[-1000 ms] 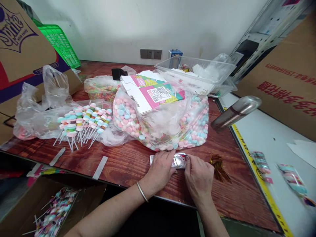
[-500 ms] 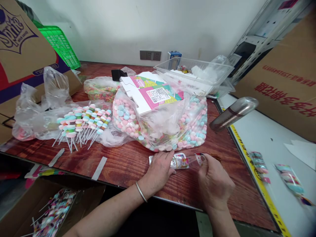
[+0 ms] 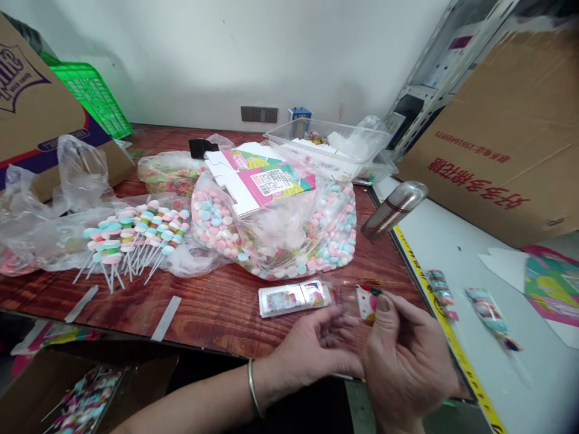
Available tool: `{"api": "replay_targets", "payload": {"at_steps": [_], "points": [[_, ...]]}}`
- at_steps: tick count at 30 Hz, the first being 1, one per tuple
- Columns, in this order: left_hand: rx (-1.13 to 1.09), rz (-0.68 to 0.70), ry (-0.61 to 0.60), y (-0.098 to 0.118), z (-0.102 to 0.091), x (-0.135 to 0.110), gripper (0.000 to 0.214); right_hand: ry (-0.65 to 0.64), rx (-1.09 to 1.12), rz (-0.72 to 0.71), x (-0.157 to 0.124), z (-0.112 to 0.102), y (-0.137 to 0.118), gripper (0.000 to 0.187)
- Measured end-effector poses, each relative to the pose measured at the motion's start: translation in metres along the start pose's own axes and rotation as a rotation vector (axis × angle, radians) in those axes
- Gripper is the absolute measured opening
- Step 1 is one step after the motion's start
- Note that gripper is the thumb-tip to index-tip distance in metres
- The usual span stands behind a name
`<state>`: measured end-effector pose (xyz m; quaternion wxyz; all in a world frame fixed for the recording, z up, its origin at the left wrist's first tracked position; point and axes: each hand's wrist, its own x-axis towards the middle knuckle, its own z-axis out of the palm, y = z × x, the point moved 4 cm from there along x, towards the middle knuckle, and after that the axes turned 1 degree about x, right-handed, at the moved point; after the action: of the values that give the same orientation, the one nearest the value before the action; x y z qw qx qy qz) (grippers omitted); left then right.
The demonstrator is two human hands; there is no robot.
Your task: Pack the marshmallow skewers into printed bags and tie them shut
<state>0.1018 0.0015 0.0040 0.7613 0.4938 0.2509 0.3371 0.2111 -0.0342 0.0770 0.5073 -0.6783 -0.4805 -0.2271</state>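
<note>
My right hand (image 3: 409, 355) pinches a small clear plastic bag (image 3: 365, 301) with a red-and-white polka-dot print between thumb and fingers. My left hand (image 3: 316, 343), with a silver bangle at the wrist, is palm-up beside it, fingers loosely curled and apart. Its fingertips are close to the clear part of the bag; I cannot tell if they touch. Just beyond lies a flat stack of printed bags (image 3: 292, 298) on the wooden table (image 3: 217, 313). At the left, several marshmallow lollipops (image 3: 136, 226) on white sticks rest on plastic.
A large bag of pastel marshmallows (image 3: 335, 235) stands behind the stack, topped by a folded printed carton (image 3: 266, 178). A steel flask (image 3: 393, 208) stands to its right. Two wrapped lollipops (image 3: 486, 313) lie on the white surface. A carton (image 3: 149, 374) below holds wrapped candy.
My left hand has come off the stack and turned palm-up toward the bag. My right hand has drawn a bag away from the stack. The view has shifted right.
</note>
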Motion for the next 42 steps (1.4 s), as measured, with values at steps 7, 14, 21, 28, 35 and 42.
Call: {"api": "replay_targets", "payload": {"at_steps": [7,14,21,28,35,42], "points": [[-0.757,-0.051,0.242,0.012,0.005,0.01,0.022,-0.124,0.244,0.28,-0.017,-0.005,0.011,0.015],[-0.54,0.02,0.411,0.018,-0.009,0.008,0.023,-0.476,0.892,0.928,-0.047,0.024,0.023,0.026],[-0.324,0.018,0.163,0.023,-0.002,-0.007,0.04,-0.346,1.093,1.115,-0.049,0.028,0.017,0.024],[-0.172,0.13,0.466,0.024,-0.023,-0.007,0.021,-0.434,0.829,0.851,-0.055,0.023,0.01,0.019],[-0.358,0.123,0.54,0.019,-0.04,-0.003,0.031,-0.553,0.545,0.565,-0.05,0.018,-0.001,0.022],[-0.573,0.0,0.323,0.007,-0.031,0.003,0.033,-0.534,0.416,0.378,-0.049,0.017,-0.007,0.033]]}}
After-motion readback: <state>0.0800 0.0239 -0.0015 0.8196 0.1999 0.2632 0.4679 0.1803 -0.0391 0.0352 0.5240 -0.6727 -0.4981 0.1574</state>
